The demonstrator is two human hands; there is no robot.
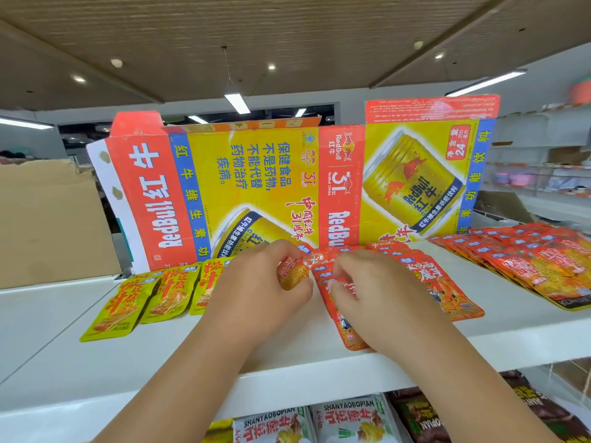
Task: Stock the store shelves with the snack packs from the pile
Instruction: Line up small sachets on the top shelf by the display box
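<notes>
The red snack pack (292, 273) sits above the top shelf (64, 314), at the left end of the centre row of red packs (447, 282), gripped in the curled fingers of the left hand (256, 282). The right hand (377, 292) has its fingers curled down onto the left end of that row, holding it in place.

The packs look slick and overlap like tiles, so a push while tucking this one in could likely slide the row rightwards or nudge its near packs off the shelf's front edge. A loose grip could drop the pack onto the lower shelf. Knocking the flattened Red Bull carton (256, 174), standing at the far edge, might tip it onto the rows.

Left of the hands lie yellow-green packs (160, 292); far right, a second fanned row of red packs (527, 266). The brown cardboard box (48, 219) at far left hides its contents. The carton holds nothing. The lower shelf carries SHANYAOBOPIAN bags (348, 420) and dark packs (425, 417)
</notes>
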